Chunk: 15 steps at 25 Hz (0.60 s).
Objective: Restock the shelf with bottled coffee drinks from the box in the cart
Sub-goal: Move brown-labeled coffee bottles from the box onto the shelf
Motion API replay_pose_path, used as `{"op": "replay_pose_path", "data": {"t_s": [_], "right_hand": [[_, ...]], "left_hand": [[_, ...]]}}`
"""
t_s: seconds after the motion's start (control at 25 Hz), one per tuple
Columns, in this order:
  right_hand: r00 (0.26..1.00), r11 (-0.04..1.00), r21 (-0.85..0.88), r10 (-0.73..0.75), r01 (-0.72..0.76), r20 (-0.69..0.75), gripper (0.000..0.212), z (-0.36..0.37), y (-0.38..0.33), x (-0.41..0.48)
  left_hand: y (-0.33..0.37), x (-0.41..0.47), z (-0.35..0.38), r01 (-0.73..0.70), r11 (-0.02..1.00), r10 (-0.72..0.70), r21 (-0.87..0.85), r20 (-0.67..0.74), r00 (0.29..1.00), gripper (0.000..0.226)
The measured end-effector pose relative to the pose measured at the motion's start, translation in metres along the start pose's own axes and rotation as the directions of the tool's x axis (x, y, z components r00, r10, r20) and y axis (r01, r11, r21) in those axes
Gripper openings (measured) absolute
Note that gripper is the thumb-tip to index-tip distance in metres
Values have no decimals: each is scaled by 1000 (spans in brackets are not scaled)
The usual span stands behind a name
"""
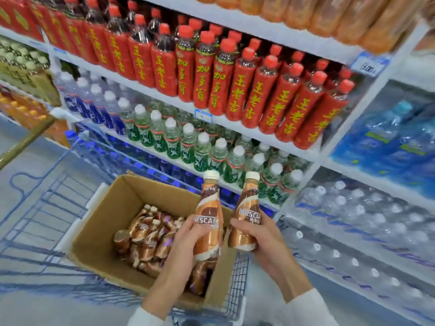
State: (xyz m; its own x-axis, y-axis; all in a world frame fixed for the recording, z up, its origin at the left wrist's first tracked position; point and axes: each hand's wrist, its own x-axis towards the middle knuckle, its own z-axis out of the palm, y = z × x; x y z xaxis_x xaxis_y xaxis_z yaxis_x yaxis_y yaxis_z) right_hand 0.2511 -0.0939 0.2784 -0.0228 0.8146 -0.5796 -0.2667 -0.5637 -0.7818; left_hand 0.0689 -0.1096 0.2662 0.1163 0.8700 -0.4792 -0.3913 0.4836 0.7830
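Note:
My left hand (186, 238) grips a brown and cream coffee bottle (208, 222) by its lower body, held upright above the open cardboard box (98, 231). Beside it, my right hand (256, 234) grips a second coffee bottle (246, 208), tilted slightly right. Both bottles have cream caps. Several more coffee bottles (148, 238) lie loose in the bottom of the box. The box sits in a blue wire cart (47, 208).
White shelves (164, 95) rise ahead, packed with red tea bottles (235, 90), green-labelled clear bottles (188, 142) and blue-labelled water. Shrink-wrapped water packs (353, 220) fill the lower right. Orange drinks line the top shelf. Grey floor lies to the left.

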Motion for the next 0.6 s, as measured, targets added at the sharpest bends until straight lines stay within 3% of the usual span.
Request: {"op": "replay_pose_path", "data": {"t_s": [0.08, 0.24, 0.44, 0.6], "right_hand": [[998, 996, 56, -63, 64, -31, 59, -39, -16, -23], [978, 976, 100, -186, 195, -96, 78, -120, -45, -59], [913, 919, -9, -392, 394, -114, 60, -230, -79, -109], [868, 872, 26, -483, 489, -117, 47, -308, -105, -148]], "left_hand": [[-5, 1, 47, 0, 1000, -1, 23, 65, 998, 44], [-26, -2, 141, -64, 995, 51, 80, 158, 986, 47], [-54, -22, 257, -199, 966, 146, 165, 283, 948, 58], [-75, -39, 347, -286, 939, 200, 193, 369, 908, 48]]}}
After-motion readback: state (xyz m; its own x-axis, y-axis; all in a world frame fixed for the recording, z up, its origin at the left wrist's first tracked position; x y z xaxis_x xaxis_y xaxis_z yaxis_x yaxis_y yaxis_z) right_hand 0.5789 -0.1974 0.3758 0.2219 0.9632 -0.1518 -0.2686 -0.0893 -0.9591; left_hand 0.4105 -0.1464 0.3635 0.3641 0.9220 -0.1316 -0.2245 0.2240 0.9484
